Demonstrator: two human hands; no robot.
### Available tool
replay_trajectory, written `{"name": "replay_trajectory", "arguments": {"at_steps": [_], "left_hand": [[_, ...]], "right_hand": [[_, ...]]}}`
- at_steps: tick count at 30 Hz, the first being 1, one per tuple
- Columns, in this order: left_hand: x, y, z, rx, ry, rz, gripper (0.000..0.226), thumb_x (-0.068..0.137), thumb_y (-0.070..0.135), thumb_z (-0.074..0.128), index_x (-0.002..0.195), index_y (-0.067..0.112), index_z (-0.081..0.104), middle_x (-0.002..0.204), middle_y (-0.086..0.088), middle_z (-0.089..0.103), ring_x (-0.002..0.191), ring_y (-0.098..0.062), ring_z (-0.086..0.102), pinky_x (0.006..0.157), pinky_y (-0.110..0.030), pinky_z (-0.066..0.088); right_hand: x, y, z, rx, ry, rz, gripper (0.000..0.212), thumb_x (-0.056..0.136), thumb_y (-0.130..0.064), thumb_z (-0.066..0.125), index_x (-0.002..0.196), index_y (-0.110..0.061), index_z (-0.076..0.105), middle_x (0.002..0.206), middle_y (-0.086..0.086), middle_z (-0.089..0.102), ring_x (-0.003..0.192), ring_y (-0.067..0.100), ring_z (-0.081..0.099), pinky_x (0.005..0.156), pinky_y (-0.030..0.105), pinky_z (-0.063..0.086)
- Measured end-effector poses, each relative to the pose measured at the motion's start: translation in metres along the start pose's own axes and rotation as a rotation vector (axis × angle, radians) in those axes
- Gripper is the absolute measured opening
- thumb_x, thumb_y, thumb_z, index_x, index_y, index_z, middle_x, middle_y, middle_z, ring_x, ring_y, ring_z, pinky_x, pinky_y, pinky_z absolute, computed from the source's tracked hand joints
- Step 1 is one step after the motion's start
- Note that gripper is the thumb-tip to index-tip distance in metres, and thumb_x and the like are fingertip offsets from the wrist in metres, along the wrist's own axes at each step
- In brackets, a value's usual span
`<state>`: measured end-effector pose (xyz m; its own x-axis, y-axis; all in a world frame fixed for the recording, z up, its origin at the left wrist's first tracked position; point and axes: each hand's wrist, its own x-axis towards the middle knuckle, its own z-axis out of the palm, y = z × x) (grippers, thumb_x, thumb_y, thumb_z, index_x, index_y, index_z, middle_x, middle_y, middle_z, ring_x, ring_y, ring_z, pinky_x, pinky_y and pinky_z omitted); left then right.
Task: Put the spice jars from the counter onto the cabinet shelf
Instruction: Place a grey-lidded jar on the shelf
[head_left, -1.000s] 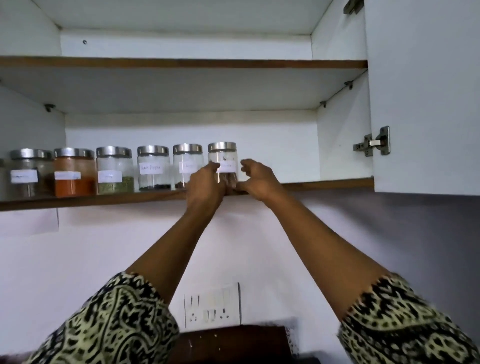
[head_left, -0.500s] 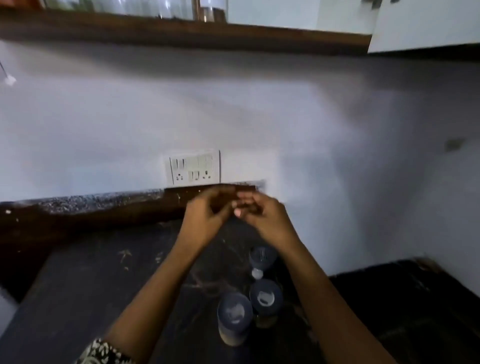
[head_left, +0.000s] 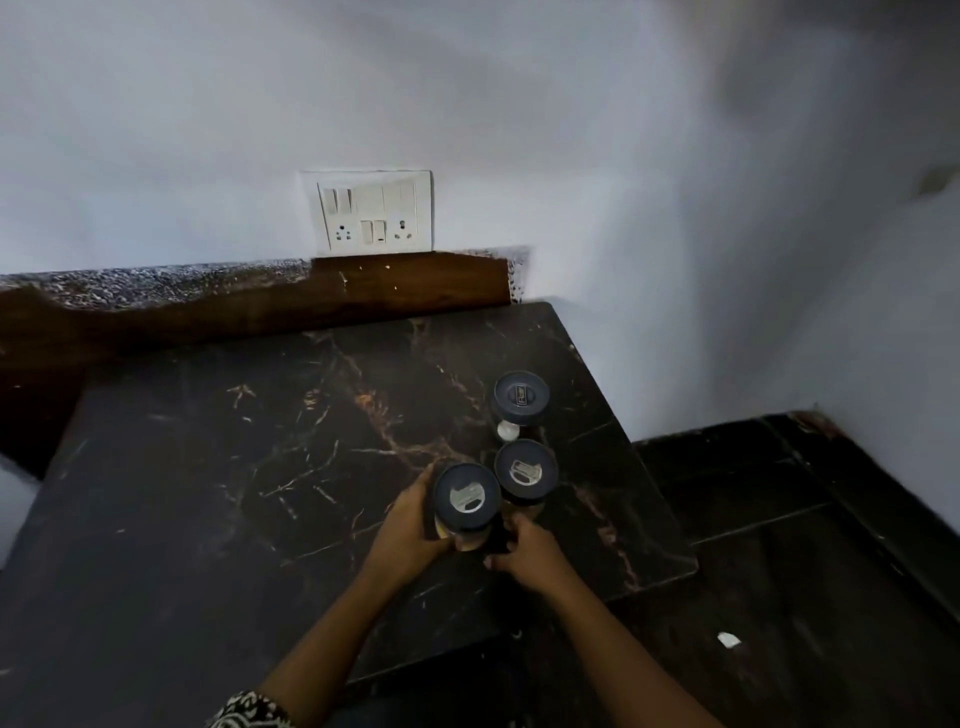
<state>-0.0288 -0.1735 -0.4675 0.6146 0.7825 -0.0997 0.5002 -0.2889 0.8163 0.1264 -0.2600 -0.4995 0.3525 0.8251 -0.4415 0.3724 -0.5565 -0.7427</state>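
Here I have my left hand (head_left: 410, 525) and right hand (head_left: 525, 552) curled round opposite sides of the nearest spice jar (head_left: 466, 501), upright on the counter (head_left: 249, 467) between them, probably to steady its lift, while the second jar (head_left: 525, 470) and third jar (head_left: 521, 397) stand just beyond my right hand.

I have a single view, from the head camera. It looks forward and steeply down onto the tabletop (head_left: 218, 467), near enough to fill the lower frame, facing the wall (head_left: 467, 104) and its socket plate (head_left: 374, 213).
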Motion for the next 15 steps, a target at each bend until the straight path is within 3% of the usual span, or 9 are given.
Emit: {"name": "replay_trajectory", "arguments": {"at_steps": [3, 8, 12, 15], "left_hand": [[0.007, -0.007, 0.010, -0.064, 0.014, -0.014, 0.096, 0.062, 0.023, 0.085, 0.137, 0.026, 0.026, 0.127, 0.016, 0.037, 0.122, -0.004, 0.039, 0.083, 0.009, 0.023], [0.011, -0.022, 0.015, -0.061, 0.112, -0.070, 0.083, 0.055, 0.033, 0.089, 0.123, 0.037, 0.043, 0.116, 0.017, 0.057, 0.109, -0.006, 0.057, 0.085, -0.014, 0.040], [0.007, -0.010, -0.003, -0.083, 0.213, -0.057, 0.081, 0.054, 0.041, 0.088, 0.125, 0.030, 0.051, 0.114, 0.015, 0.060, 0.105, -0.007, 0.060, 0.088, -0.020, 0.045], [0.004, 0.016, -0.024, -0.110, 0.274, -0.017, 0.087, 0.055, 0.046, 0.085, 0.131, 0.024, 0.048, 0.115, 0.014, 0.054, 0.100, -0.004, 0.054, 0.082, -0.015, 0.042]], "right_hand": [[0.008, 0.000, 0.016, 0.144, 0.014, -0.052, 0.077, 0.074, -0.006, 0.075, 0.139, -0.008, 0.035, 0.141, 0.009, 0.046, 0.132, 0.026, 0.043, 0.106, 0.035, 0.040], [0.010, -0.003, 0.029, 0.231, 0.097, -0.110, 0.072, 0.074, -0.011, 0.075, 0.136, -0.013, 0.040, 0.137, 0.006, 0.051, 0.128, 0.020, 0.048, 0.103, 0.029, 0.041], [-0.001, -0.023, 0.016, 0.219, 0.182, -0.244, 0.069, 0.076, -0.013, 0.073, 0.137, -0.017, 0.041, 0.127, -0.003, 0.048, 0.121, 0.014, 0.050, 0.099, 0.023, 0.042], [-0.013, -0.046, 0.000, 0.230, 0.224, -0.358, 0.071, 0.078, -0.015, 0.072, 0.140, -0.020, 0.038, 0.129, 0.000, 0.045, 0.121, 0.013, 0.050, 0.100, 0.024, 0.043]]}}
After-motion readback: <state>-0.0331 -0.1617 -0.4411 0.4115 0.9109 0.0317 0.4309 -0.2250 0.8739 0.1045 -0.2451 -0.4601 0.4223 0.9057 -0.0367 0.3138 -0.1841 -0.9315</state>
